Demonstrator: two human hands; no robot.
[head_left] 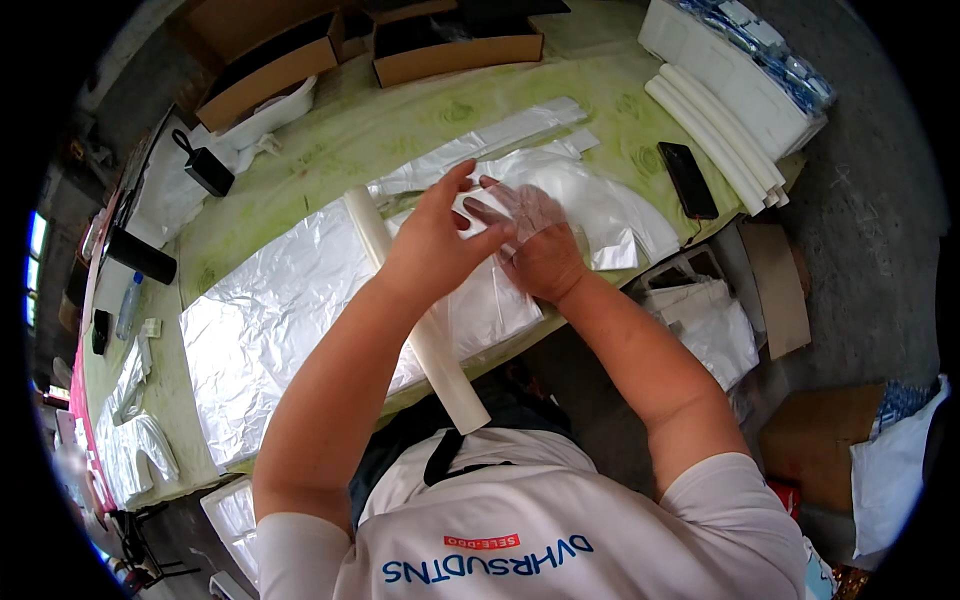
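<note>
My left hand is raised over the white plastic sheets, its fingers curved and apart, thumb stretched toward my right hand. Around the fingers and palm of my right hand lies a piece of clear plastic film; whether it is a bag or a glove I cannot tell. The right fingertips point left, spread apart. Beneath my left forearm a long white roll slants across the table edge toward my body. Under it spreads a shiny silvery-white plastic sheet. A pile of white plastic bags lies beyond my right hand.
The green patterned tablecloth carries a black phone, white rolls and a white foam box at right. Open cartons stand at the back. A black speaker-like block and black cylinder sit left.
</note>
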